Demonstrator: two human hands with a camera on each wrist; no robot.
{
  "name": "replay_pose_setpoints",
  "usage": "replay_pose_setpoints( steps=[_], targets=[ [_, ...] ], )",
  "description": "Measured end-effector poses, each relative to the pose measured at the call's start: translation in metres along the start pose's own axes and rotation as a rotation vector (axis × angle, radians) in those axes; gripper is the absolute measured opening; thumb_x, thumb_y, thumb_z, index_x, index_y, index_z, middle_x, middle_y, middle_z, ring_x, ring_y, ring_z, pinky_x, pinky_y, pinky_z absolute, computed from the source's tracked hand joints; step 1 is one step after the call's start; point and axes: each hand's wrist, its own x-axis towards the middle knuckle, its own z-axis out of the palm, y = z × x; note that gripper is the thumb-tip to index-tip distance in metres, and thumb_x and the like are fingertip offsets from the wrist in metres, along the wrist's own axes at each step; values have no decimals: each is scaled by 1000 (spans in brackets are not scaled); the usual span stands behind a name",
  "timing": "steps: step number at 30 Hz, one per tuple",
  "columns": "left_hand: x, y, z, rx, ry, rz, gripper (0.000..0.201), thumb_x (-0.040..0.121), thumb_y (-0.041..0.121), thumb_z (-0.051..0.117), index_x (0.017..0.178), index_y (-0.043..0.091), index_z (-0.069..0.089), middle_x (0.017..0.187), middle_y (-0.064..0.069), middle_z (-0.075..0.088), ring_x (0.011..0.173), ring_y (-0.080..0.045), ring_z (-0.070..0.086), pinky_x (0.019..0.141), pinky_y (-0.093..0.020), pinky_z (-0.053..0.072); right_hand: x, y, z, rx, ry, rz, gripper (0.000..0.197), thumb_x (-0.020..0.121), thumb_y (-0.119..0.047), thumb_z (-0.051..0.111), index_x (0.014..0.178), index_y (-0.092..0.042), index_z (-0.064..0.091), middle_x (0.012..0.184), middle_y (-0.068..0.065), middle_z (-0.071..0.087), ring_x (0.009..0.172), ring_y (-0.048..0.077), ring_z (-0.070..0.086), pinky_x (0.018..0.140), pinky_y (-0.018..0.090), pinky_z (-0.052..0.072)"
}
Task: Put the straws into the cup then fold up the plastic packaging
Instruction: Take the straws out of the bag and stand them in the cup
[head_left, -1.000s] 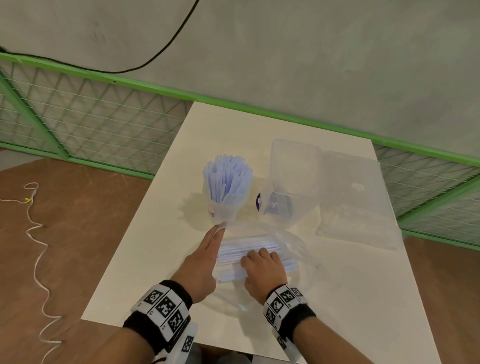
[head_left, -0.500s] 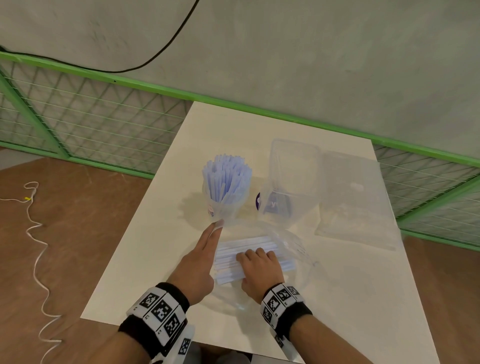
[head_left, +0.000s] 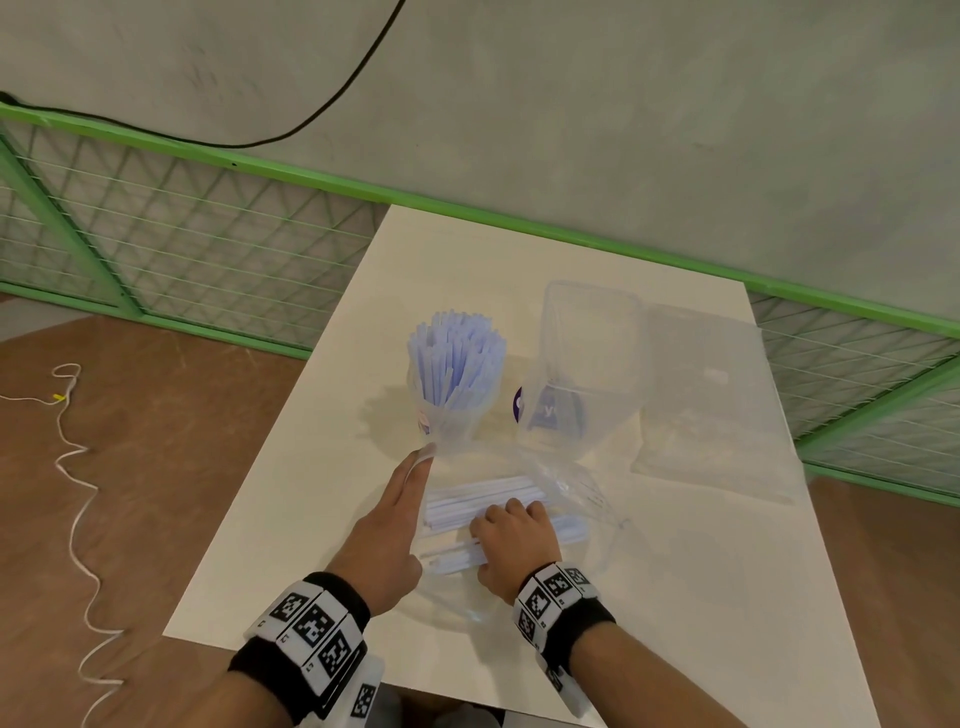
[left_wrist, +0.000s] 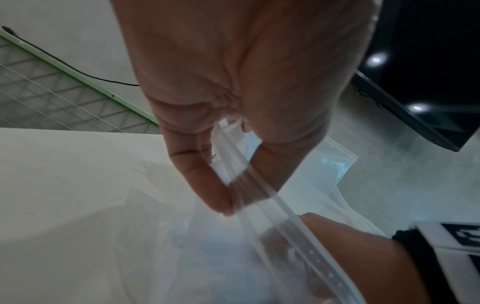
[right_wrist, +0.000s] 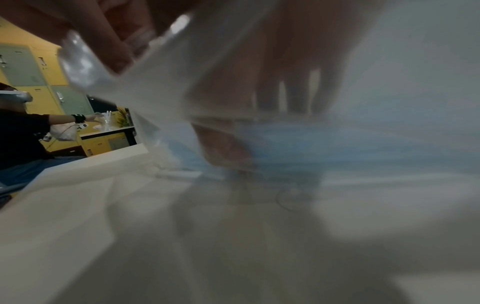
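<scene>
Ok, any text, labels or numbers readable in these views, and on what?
"y": lone letter on the purple label behind the clear container; rest hidden.
Cup sticker: too blurred.
Plastic packaging print: too small.
Wristband markers: patterns, no words.

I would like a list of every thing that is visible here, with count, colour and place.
white rectangular table: one, white, centre.
clear plastic cup: one, transparent, table middle, upright.
pale blue straws in the cup: many, pale blue, standing.
clear plastic packaging bag: one, transparent, near edge, open.
pale blue straws in the bag: several, lying flat.
clear plastic container: one, right of cup.
flat clear plastic sheet: one, far right.
green mesh fence: behind table.
white cord: one, floor, left.
left hand: pinches the bag's edge.
right hand: grips straws inside the bag.
</scene>
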Motion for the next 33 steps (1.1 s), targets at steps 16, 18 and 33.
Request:
replay_pose_setpoints(
  steps=[16,18,33],
  targets=[
    [2,5,-3,20,3,48,110,68,-12,50,151,38,-1,151,37,-14,86,-17,60,72,-32,55,-8,3,-9,76,106,-60,30,83,-32,56,108,-18,60,102,3,64,100,29,57,92,43,35],
    [2,5,-3,21,10,44,110,68,-12,50,151,39,-1,151,38,-14,87,-19,61,69,-31,54,-13,7,-15,209,199,-36,34,80,-37,51,108,-17,56,96,2,66,91,29,61,86,40,38],
    [7,5,-4,-4,2,66,111,68,-15,48,152,37,-1,152,38,-13,95,-16,59,76,-36,55,-65,18,-46,1408,541,268,12,81,-19,73,74,-11,68,77,1,70,75,14,68,69,25,53]
  ],
)
